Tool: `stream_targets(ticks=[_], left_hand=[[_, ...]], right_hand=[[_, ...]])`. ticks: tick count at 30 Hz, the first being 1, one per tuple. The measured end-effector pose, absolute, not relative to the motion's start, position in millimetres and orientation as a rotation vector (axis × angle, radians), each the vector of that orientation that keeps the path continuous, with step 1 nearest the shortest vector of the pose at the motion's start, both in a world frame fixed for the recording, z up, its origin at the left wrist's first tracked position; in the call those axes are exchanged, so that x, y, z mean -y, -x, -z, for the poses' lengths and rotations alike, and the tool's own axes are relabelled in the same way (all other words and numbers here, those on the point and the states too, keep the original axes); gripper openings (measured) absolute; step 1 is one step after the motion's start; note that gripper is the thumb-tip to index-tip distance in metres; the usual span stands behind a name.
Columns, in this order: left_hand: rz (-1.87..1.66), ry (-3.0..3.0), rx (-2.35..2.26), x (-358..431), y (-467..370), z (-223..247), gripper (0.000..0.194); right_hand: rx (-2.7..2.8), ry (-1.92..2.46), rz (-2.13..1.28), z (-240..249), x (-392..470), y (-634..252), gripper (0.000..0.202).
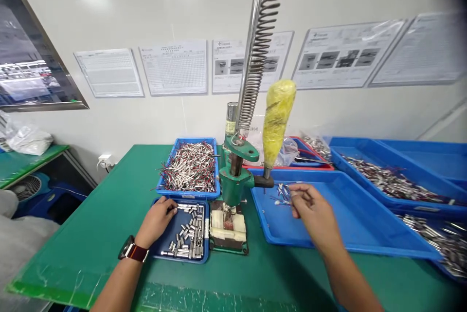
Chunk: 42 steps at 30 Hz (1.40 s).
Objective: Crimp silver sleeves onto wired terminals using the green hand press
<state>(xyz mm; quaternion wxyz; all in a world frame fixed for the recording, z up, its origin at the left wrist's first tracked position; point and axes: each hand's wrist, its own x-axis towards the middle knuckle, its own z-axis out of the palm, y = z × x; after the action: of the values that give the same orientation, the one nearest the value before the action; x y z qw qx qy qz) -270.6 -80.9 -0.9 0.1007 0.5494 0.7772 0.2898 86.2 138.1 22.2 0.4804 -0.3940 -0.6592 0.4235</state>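
Head view: the right hand (pixel 314 212) is over the large blue tray (pixel 350 214), near its left edge, with thumb and fingertips pinched together on a few wired parts (pixel 282 192). These fan out leftward from that grip, long axes roughly crosswise, toward the green press (pixel 233 188). The left hand (pixel 158 218) is over the left edge of the small blue tray (pixel 164 241), near its far left corner, fingers curled; whether its grip has hold of anything cannot be told. Metal sleeves (pixel 186 207) lie just right of those fingertips along the far edge, long axes left to right. The press stands on the counter (pixel 109 219) between both trays.
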Motion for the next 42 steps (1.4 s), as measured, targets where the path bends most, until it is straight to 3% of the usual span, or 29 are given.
stream_targets(ticks=[5,9,15,25,38,42], left_hand=[[-0.842,-1.645,-2.179,78.8,266.4,-5.4,0.009],[-1.107,-1.313,-1.763,75.8,249.1,-37.5,0.028],[-1.491,-1.191,-1.471,28.1,206.3,-83.6,0.032],[-1.6,-0.916,-1.212,3.1,174.3,-38.9,0.023],[-1.656,-0.923,-1.202,-3.0,172.5,-28.7,0.021],[-1.663,-0.895,-1.133,-1.3,169.0,-30.6,0.02]], right_hand=[[1.861,1.001,-1.027,-7.9,-137.3,-88.6,0.029],[2.179,1.241,-0.749,-7.6,-167.4,-109.5,0.034],[2.469,1.278,-0.606,-19.8,-190.3,-95.5,0.024],[2.834,1.014,-0.699,-7.6,-168.9,-80.5,0.023],[2.591,1.516,-0.46,-5.7,-182.7,-94.2,0.037],[2.511,1.618,-0.499,-3.8,-179.7,-90.3,0.02]])
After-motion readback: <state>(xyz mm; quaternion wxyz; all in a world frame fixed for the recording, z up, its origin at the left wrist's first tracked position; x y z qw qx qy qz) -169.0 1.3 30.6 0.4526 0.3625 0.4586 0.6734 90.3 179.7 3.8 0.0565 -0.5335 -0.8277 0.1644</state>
